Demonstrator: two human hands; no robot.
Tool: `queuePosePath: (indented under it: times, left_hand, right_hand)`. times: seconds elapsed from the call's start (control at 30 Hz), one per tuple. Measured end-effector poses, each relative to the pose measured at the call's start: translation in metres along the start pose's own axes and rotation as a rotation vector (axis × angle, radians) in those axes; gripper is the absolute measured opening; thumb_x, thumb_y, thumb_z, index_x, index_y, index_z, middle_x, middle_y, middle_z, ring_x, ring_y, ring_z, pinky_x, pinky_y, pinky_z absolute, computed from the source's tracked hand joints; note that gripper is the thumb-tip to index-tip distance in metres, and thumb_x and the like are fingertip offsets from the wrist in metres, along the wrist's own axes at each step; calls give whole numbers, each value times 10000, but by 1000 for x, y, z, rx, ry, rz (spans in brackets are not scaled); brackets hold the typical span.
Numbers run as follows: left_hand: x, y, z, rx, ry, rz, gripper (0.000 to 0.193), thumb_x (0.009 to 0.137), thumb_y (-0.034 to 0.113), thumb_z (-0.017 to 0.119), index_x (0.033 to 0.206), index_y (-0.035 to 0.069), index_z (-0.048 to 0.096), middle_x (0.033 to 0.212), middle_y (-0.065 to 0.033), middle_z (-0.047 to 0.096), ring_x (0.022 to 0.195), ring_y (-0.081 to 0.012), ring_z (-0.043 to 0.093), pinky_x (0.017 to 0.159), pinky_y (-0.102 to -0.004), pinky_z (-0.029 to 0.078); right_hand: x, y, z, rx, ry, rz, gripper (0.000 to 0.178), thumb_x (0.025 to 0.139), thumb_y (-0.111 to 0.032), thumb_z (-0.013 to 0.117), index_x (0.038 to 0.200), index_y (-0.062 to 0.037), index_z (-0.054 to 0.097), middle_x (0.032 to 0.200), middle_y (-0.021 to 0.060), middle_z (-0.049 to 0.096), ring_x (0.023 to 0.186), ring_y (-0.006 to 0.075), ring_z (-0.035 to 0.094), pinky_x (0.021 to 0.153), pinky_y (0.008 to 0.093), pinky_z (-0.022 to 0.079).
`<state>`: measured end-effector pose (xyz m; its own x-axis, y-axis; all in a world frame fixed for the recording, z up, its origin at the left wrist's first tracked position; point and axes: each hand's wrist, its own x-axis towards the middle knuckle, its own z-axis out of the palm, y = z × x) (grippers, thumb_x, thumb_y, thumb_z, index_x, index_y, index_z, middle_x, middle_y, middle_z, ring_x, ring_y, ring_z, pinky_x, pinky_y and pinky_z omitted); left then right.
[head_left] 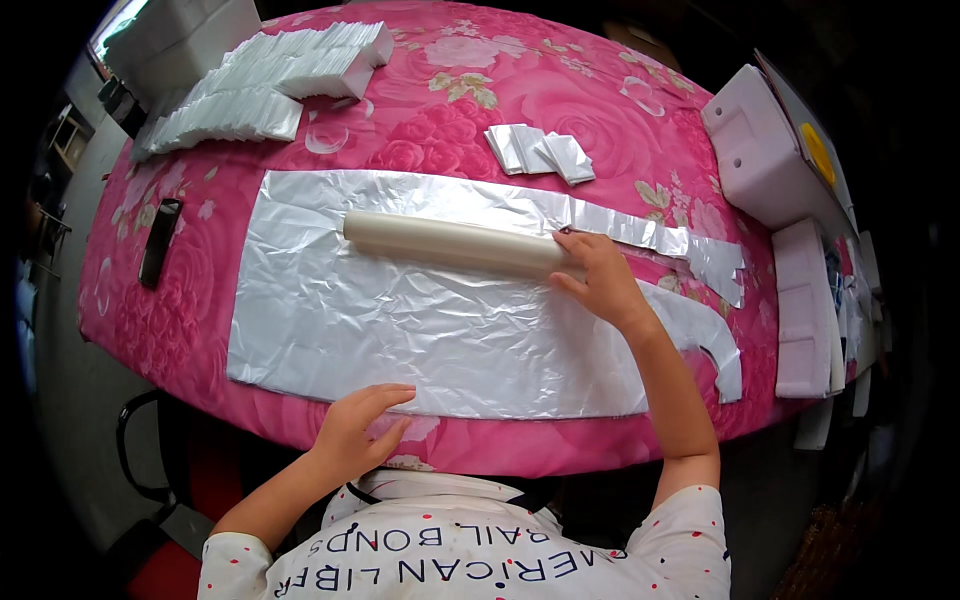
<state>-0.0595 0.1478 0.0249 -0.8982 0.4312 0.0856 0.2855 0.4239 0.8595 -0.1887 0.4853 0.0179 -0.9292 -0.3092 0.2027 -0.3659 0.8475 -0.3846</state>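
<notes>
White shirt [470,545], dotted, spans the near edge. At left a dark phone [160,243] lies on the pink cloth [205,330], with rows of folded packets [335,62] beyond it. The left hand [358,425] is loosely spread, thumb apart, at the near edge of the silver sheet [410,325]; whether it touches, I cannot tell. On the sheet's far half lies a pale roll [450,243], its right end pinched between the right hand's [612,285] thumb and fingers. Farther right stand foam boxes [755,140].
</notes>
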Motion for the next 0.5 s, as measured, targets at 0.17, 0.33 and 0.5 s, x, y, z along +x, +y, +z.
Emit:
queuePosePath:
  times: [0.17, 0.33, 0.5]
  left_hand:
    - [23, -4, 21, 107, -136, 70, 466, 731, 92, 680, 1172, 42, 540, 1252, -170, 508, 1116, -291, 519, 908, -369, 428]
    - [59, 0, 72, 334, -127, 255, 695, 724, 338, 694, 1311, 82, 424, 1451, -251, 124, 1321, -455, 144, 1041, -483, 253]
    - [81, 18, 98, 462, -199, 360, 683, 709, 479, 655, 1240, 77, 503, 1446, -269, 147, 1323, -504, 87, 1055, -506, 226]
  right_hand:
    - [-77, -56, -3, 74, -193, 265, 459, 801, -278, 639, 1147, 10, 553, 963, 150, 580, 962, 306, 522, 850, 385, 424]
    - [-129, -89, 25, 302, -126, 30, 439, 873, -262, 521, 1220, 6, 502, 1284, 198, 443, 1203, 330, 401, 999, 398, 329]
    - [-136, -32, 30, -82, -48, 102, 518, 875, -221, 474, 1331, 3, 374, 1412, 163, 325, 1319, 311, 279, 1082, 385, 217]
